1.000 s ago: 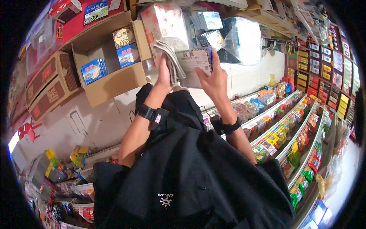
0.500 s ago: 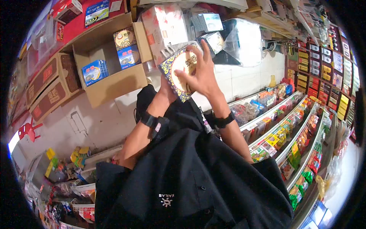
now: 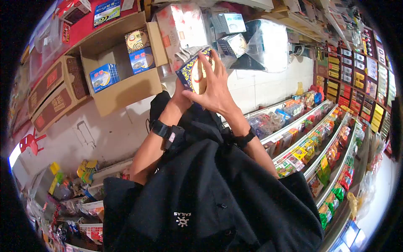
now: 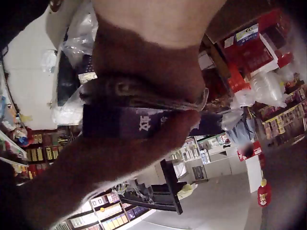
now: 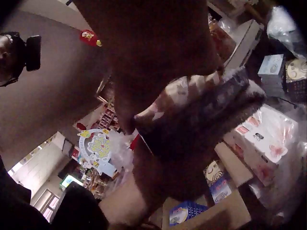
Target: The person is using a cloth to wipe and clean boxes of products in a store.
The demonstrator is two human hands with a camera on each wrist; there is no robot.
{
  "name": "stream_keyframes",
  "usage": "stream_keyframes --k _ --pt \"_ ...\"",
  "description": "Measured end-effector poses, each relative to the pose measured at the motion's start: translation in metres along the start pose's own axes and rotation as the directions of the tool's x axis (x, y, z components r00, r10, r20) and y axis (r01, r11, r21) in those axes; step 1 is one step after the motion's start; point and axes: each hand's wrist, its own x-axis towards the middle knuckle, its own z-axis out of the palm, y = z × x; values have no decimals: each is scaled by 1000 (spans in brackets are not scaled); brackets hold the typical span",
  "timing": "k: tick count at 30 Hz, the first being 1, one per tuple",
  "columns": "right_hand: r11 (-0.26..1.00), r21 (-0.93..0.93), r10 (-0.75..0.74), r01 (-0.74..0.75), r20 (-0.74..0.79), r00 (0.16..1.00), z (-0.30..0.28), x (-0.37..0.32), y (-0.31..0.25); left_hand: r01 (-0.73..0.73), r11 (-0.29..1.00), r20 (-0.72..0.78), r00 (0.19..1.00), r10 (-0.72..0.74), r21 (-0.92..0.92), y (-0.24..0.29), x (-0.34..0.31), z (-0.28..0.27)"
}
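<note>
A square patterned box (image 3: pixel 192 77), with a navy-and-yellow border around a cream face, is tilted between the two hands. The right hand (image 3: pixel 216 90) grips it with fingers spread across the face and the thumb at the near edge. The left hand (image 3: pixel 181 100) is behind and below it, holding a folded grey cloth (image 3: pixel 188 53) against the back; most of its fingers are hidden. In the left wrist view, the cloth (image 4: pixel 144 98) lies along the dark side of the box (image 4: pixel 115 122). The right wrist view shows the box (image 5: pixel 192 117) in shadow.
An open carton (image 3: pixel 126 95) at left contains blue boxes (image 3: pixel 104 78) and a cream-faced box (image 3: pixel 137 41). Beyond the hands stand a white-and-red package (image 3: pixel 181 26) and stacked small boxes (image 3: pixel 231 24). Shelves of colourful packets (image 3: pixel 310 147) line the right.
The box has turned from its printed pale side to its patterned face, then tilted further. The right hand has moved left and nearer the body, its fingers now over the face.
</note>
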Motion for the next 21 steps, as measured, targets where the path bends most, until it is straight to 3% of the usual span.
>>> stream_keyframes --k 2,3,4,5,7,9,11,12,13,15,17,18,19,21 --pt "998 -66 0 -3 -41 999 -2 1 7 80 996 -38 996 -82 -34 2 -1 -5" --pt "992 -129 -1 -9 -80 997 -5 2 12 138 969 28 990 -135 -207 2 4 -8" --pt "990 -137 11 -32 -156 988 -4 6 24 120 985 -70 989 -129 -128 1 -3 -11" --pt "995 -54 69 -82 -209 975 -5 8 36 108 993 -164 980 -114 -45 3 -10 -6" --pt "973 141 208 -181 -212 955 -7 10 58 132 984 -61 988 -140 -118 13 -20 -3" --pt "996 -37 67 -75 -182 981 -8 -7 44 166 986 -106 980 -167 -23 17 -20 5" --pt "999 -46 -13 8 -89 996 -2 -26 17 133 991 -67 989 -135 -32 7 -4 -5" --pt "997 -57 -51 46 -87 995 1 -29 6 276 906 174 957 -230 -321 9 -3 -16" --pt "994 -109 -37 30 -64 997 2 -28 -2 281 929 -27 955 -296 -242 4 1 -23" --pt "987 -152 -60 44 -107 992 -1 -15 -1 127 981 -87 986 -141 -148 -5 -5 -7" --pt "975 -220 -49 10 -173 984 -4 2 11 152 966 26 988 -150 -207 -6 -8 -3" --pt "969 -243 5 -46 -165 986 -8 8 17 185 908 161 978 -132 -377 -5 -13 -8" --pt "957 -281 29 -71 -151 988 -12 13 23 167 949 0 985 -173 -267 -6 -18 -11" --pt "938 -335 34 -89 -166 986 -12 12 34 143 961 -76 983 -165 -236 -9 -19 -18"
